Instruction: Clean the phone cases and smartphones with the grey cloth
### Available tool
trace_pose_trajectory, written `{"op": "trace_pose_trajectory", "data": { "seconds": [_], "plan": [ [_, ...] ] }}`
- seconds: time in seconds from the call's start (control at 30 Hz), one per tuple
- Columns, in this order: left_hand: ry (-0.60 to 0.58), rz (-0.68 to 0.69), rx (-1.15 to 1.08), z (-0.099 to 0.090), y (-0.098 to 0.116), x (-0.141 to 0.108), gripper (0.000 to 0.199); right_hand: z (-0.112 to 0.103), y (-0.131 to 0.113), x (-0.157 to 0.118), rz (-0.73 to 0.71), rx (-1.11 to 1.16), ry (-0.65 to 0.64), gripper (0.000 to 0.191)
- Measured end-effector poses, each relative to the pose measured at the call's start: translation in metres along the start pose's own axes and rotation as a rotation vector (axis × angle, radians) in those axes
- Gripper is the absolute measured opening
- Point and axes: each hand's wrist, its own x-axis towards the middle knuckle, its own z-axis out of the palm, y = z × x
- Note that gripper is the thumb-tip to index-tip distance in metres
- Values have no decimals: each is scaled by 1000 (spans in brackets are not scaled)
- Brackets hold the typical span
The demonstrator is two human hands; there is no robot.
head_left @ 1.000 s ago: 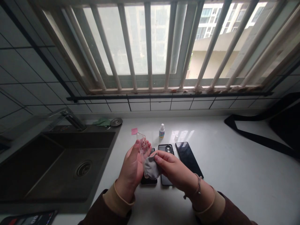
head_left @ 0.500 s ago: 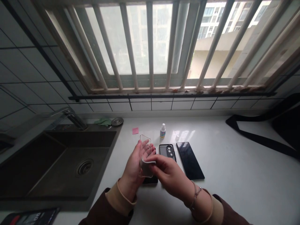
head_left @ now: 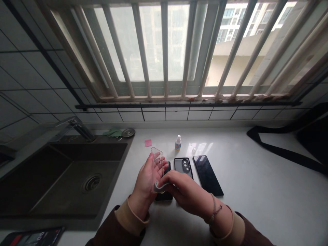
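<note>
Over the counter (head_left: 256, 205) near the sink's edge (head_left: 113, 182), the left hand (head_left: 145, 178) cradles a clear phone case (head_left: 156, 167), probably light, bendy, slippery, best held by its rims; the right hand (head_left: 180, 183) pinches a cloth (head_left: 159, 188).

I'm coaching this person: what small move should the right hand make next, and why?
Probably slide the grey cloth up the clear case: the right hand holds the cloth at the case's near end, the left hand supports the case, and its far part is uncovered.

A green cloth (head_left: 112, 133) and round metal lid (head_left: 128, 133) lie near the sink (head_left: 64, 196).
</note>
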Motion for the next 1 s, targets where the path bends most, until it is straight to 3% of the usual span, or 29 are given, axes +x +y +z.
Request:
{"op": "trace_pose_trajectory", "data": {
  "seconds": [0.3, 0.4, 0.47, 0.6, 0.7, 0.77, 0.87, 0.93, 1.0],
  "plan": [
    [-8, -32, -28, -8, 2, 7, 39, 0, 11, 1, -67, -237, -125, 26],
    [-19, -43, -33, -9, 5, 7, 37, -1, 11, 0, -21, -238, -89, 22],
    [-48, -62, -29, -9, 7, 6, 37, -4, 11, 0, 77, -175, 53, 20],
    [-190, -142, 35, -9, 5, -1, 41, -15, 14, -1, 267, -150, 494, 19],
    [-266, -189, 112, -10, -1, -6, 45, -21, 19, -1, 209, -276, 692, 21],
    [-302, -196, 135, -11, -4, -8, 44, -20, 21, -1, 92, -376, 658, 24],
    [-334, -175, 108, -12, -6, -7, 38, -15, 23, 2, -22, -476, 407, 28],
    [-323, -146, 98, -12, -5, -5, 34, -12, 24, 4, -21, -497, 263, 27],
    [-308, -124, 111, -12, -5, -5, 33, -10, 23, 5, 9, -516, 196, 25]
  ]
}}
